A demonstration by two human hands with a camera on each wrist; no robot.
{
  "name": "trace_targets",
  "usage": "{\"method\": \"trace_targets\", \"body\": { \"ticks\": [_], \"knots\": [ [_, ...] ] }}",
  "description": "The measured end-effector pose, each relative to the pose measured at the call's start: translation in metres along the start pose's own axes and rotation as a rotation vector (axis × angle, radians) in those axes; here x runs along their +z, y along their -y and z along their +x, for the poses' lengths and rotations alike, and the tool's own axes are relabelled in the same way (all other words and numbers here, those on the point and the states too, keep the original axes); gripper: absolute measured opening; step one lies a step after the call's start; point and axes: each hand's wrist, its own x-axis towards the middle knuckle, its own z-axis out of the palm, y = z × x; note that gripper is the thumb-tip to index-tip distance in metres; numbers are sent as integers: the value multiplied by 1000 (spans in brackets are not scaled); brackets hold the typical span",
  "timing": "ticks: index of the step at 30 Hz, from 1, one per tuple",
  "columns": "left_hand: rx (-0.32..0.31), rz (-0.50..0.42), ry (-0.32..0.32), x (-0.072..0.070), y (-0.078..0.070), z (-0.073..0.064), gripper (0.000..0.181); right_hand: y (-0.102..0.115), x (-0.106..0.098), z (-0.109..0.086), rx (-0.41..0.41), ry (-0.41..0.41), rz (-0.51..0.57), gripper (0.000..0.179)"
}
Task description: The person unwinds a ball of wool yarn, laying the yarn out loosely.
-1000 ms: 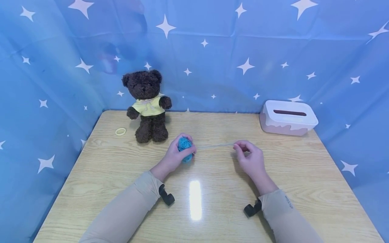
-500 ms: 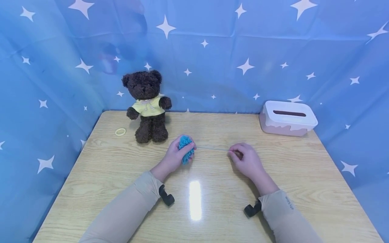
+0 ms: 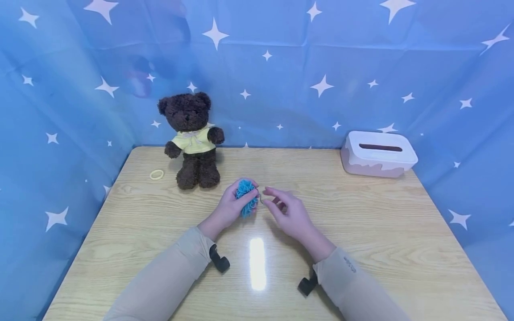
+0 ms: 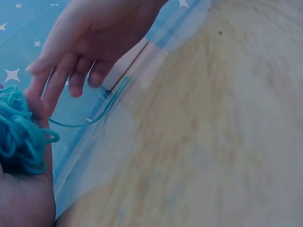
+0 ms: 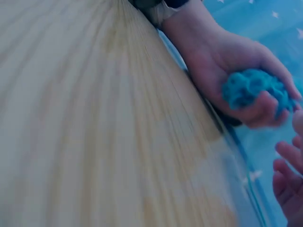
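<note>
Presently, left hand (image 3: 233,203) holds a turquoise yarn bundle (image 3: 245,187), grip clamped on it: thumb laid across the near side, fingers wrapped behind. Bundle position: over the middle of the surface (image 3: 361,218), in front of the teddy bear and slightly to its right. Yarn is loosely looped, with several loops standing out at the edges. Right hand (image 3: 291,214) is just beside the bundle, on its right; grip apart, thumb and index finger separated, other fingers loosely bent. A loose yarn strand (image 4: 75,126) leaves the bundle in the left wrist view, sagging below the right hand before rising and bending; contact between strand and right fingertips cannot be told. Both forearms wear beige sleeves (image 3: 160,267), each with a black wrist mount (image 3: 218,261). Toward the back of the surface, on the left, a dark brown teddy bear (image 3: 198,165) stands upright in a pale yellow hoodie (image 3: 192,141). A pale yellow ring (image 3: 156,174) lies flat to the left of its feet. Back right corner: white-and-pinkish tissue box (image 3: 379,154), dark slot on top. Blue curtain (image 3: 261,26) with white stars surrounds the back and sides.
</note>
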Motion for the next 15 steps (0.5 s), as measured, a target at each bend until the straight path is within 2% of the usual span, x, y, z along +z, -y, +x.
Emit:
{"method": "trace_targets", "body": {
  "ticks": [2, 5, 11, 15],
  "knots": [
    [12, -9, 16, 0, 1, 0, 25, 4, 8, 4, 20, -3, 18, 38],
    [21, -12, 37, 0, 2, 0, 25, 8, 16, 8, 27, -61, 8, 31],
    [11, -32, 44, 0, 0, 0, 40, 7, 18, 13, -48, -221, -64, 9],
    [11, -65, 59, -1, -2, -2, 41, 4, 14, 15, -96, -248, -89, 5]
  ]
}}
